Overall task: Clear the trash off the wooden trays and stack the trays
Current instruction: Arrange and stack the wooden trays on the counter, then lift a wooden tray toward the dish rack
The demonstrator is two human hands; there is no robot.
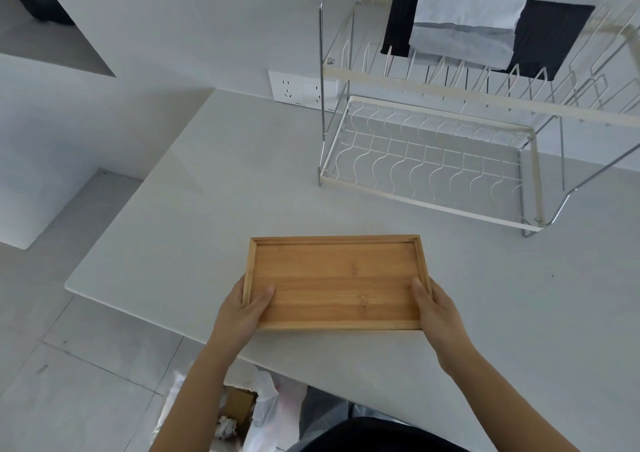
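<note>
left hand [242, 308] and right hand [438, 309] are gripping the empty wooden tray [337, 283] by its short ends | tray lying near the dish rack [429, 160] | keeping it level is advised

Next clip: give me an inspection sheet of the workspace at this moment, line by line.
Surface: white countertop, bare around the tray.
Job's things: one wooden tray, no trash on it; no second tray seen.
Clutter: bag with crumpled trash on the floor below.
Hands: left hand and right hand grip the tray's short ends.
Cables: nothing seen.
Surroundings: wire dish rack with cloths on top; wall sockets.
</note>
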